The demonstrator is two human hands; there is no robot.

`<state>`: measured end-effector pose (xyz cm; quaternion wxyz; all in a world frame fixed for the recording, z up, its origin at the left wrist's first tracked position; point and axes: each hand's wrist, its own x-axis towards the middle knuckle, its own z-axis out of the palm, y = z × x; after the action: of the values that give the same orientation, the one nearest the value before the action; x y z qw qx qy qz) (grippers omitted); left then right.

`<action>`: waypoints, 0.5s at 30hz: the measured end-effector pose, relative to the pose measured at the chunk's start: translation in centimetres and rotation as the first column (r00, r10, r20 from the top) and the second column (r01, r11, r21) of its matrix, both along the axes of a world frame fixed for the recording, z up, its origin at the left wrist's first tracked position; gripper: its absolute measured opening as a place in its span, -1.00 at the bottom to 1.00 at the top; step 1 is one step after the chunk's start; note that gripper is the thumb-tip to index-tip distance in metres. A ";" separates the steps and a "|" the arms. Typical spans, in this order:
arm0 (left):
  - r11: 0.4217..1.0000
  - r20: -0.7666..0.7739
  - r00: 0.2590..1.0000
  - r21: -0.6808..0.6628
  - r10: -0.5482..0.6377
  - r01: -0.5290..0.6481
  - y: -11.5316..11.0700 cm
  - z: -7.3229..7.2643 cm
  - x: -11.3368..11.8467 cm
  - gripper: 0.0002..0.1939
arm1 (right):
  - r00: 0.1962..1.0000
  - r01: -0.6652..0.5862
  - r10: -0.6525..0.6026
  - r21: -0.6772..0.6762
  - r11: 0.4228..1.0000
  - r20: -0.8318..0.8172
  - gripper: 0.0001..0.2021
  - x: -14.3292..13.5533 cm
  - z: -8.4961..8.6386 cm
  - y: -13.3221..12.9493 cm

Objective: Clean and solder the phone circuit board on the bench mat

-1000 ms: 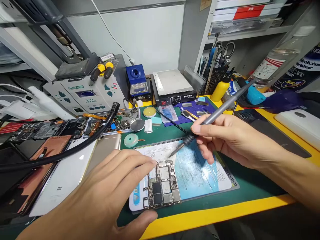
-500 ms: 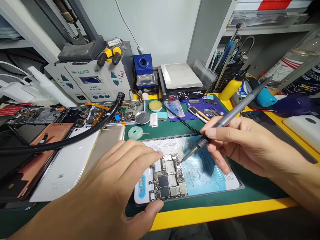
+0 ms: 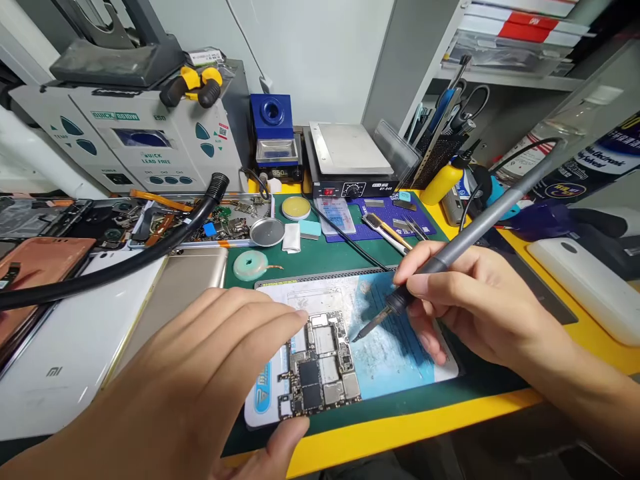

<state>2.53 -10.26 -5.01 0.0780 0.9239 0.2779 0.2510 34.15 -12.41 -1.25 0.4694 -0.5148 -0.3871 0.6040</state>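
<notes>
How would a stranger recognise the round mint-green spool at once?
On the green mat, look just behind the white-and-blue pad, near its far left corner. The small mint-green spool lies there. Unlike the round yellow tin and silver dish behind it, it has a centre hole.

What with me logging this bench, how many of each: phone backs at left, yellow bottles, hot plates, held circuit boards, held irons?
Pink phone back, white phone back, gold phone back: 3
Yellow bottle: 1
Hot plate: 1
Circuit board: 1
Iron: 1
Total: 7
</notes>
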 end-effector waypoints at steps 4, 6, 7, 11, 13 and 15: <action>0.999 0.005 0.999 0.011 -0.033 0.033 0.4 -0.1 -0.3 -0.41 | 0.998 0.041 -0.043 0.052 0.998 0.049 -0.93 -0.5 0.1 -0.2; 0.998 0.019 0.999 0.028 -0.051 0.050 0.5 -0.1 -0.2 -0.40 | 0.996 0.056 -0.060 0.071 0.996 0.064 -0.93 -0.8 0.1 -0.3; 0.998 0.024 0.998 0.033 -0.058 0.057 0.5 -0.1 -0.2 -0.41 | 0.996 0.059 -0.064 0.078 0.995 0.068 -0.93 -0.8 0.1 -0.3; 0.998 0.022 0.998 0.032 -0.061 0.060 0.5 0.0 0.0 -0.44 | 0.993 0.080 -0.086 0.082 0.993 0.077 -0.94 -0.9 -0.2 -0.1; 0.998 -0.001 0.998 0.043 -0.055 0.055 0.5 0.1 0.0 -0.44 | 0.993 0.083 -0.090 0.085 0.993 0.080 -0.94 -0.9 -0.2 -0.2; 0.997 -0.021 0.999 0.059 -0.044 0.045 0.5 0.1 0.0 -0.44 | 0.992 0.082 -0.089 0.085 0.993 0.090 -0.93 -0.9 -0.1 -0.3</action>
<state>2.52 -9.81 -4.87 0.0532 0.9343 0.2505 0.2481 33.23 -12.71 -1.39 0.4967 -0.5392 -0.4103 0.5424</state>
